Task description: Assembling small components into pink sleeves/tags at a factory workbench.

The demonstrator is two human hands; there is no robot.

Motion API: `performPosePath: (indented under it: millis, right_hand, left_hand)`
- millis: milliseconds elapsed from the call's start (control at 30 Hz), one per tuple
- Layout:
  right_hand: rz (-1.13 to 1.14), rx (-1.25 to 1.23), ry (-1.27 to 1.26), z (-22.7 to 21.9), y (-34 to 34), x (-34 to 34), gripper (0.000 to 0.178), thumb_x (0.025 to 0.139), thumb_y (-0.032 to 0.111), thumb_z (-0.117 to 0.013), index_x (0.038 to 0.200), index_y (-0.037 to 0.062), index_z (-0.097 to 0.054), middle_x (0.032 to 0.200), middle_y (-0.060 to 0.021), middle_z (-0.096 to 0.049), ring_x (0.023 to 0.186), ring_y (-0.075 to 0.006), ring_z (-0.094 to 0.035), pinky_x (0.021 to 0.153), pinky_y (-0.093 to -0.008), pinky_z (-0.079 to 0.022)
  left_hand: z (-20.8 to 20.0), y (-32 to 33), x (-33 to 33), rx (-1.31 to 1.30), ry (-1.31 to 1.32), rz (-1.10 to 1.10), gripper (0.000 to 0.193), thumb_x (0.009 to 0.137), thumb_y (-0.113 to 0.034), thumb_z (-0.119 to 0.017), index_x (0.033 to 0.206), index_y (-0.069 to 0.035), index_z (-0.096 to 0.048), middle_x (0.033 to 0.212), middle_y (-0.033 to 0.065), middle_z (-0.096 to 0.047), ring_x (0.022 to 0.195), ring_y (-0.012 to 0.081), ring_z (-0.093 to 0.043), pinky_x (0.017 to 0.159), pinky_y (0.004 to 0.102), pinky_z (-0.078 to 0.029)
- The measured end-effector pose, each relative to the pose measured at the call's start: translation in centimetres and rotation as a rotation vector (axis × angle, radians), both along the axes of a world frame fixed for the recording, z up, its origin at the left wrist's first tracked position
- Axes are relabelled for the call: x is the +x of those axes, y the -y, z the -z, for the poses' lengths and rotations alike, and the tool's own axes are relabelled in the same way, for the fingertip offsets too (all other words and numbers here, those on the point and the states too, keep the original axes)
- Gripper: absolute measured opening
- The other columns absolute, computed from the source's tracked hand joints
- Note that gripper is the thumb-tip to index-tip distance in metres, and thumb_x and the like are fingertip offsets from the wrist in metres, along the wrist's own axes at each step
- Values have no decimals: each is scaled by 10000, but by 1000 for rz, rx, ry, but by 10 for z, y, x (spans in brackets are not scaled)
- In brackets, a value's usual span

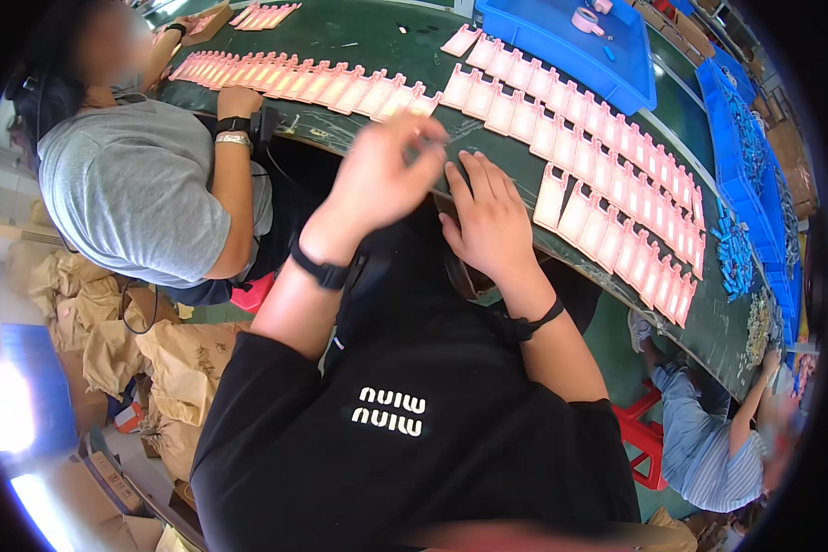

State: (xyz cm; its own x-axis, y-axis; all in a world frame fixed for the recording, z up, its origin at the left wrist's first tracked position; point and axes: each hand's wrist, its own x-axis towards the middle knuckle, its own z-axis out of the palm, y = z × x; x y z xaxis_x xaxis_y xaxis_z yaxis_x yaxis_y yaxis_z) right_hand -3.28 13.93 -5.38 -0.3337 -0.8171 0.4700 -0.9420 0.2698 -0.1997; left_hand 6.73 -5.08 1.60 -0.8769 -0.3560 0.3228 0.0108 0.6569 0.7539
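The person's left hand (382, 175) is raised just above the near edge of the dark green counter (368, 41), blurred with motion; its fingers look pinched together around something small, but what that is, and whether the grip truly closes on it, I cannot tell. The right hand (492, 221) lies flat, fingers spread and open, pressing on the counter's near edge just beside the left, holding nothing visible.

Long overlapping rows of pink cards (607, 175) run along the counter from the far left corner towards the right end, the nearest row ending just beyond the left hand's fingertips. A blue tray (561, 46) with a roll of tape sits at the far edge, and blue bins (750, 175) of small blue parts line the right end.

The step in hand seems to be fitting or preparing one small piece at the near edge. The next move would call for steadying the left hand and bringing its piece precisely to the nearest card. A co-worker in a grey shirt (129, 184) works at the left end.
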Motion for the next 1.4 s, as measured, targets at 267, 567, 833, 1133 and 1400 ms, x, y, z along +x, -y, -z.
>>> performPosePath:
  millis: [267,567,833,1133,1400]
  right_hand:
    - [-11,58,-73,-1,0,5,768,842,222,-860,1522,1,-579,1572,-228,-573,1478,-406,-559,1278,-498,-442]
    - [11,71,-69,4,-6,5,847,814,218,-870,1574,28,-548,1617,-206,-547,1514,-394,-535,1299,-503,-432]
    - [6,75,-66,5,-7,5,844,819,223,-867,1575,26,-547,1632,-204,-536,1522,-396,-526,1300,-502,-429]
    - [-181,-561,112,20,-16,4,290,701,-66,-707,977,6,-757,926,-118,-765,870,-315,-749,789,-408,-639]
    - [-217,-665,102,0,-39,8,352,650,-96,-679,985,-11,-748,868,-111,-731,759,-296,-675,693,-385,-566]
  left_hand:
    - [68,90,-72,-613,412,-376,966,1011,-814,-537,1750,-199,-434,1827,295,-269,1701,536,-176,1346,711,-153]
    - [67,78,-56,-611,558,-329,914,1021,-730,-565,1773,-244,-387,1850,235,-260,1712,509,-174,1372,655,-155]
    - [68,62,-29,-633,500,-334,902,1009,-695,-609,1753,-218,-425,1829,251,-301,1703,518,-197,1373,641,-176]
    - [71,2,-25,-677,362,-212,874,1012,-634,-645,1722,-158,-462,1795,302,-322,1679,550,-223,1344,693,-207]
    - [77,-71,-50,-646,276,-280,870,988,-599,-705,1672,-97,-515,1726,365,-373,1652,578,-254,1281,808,-197]
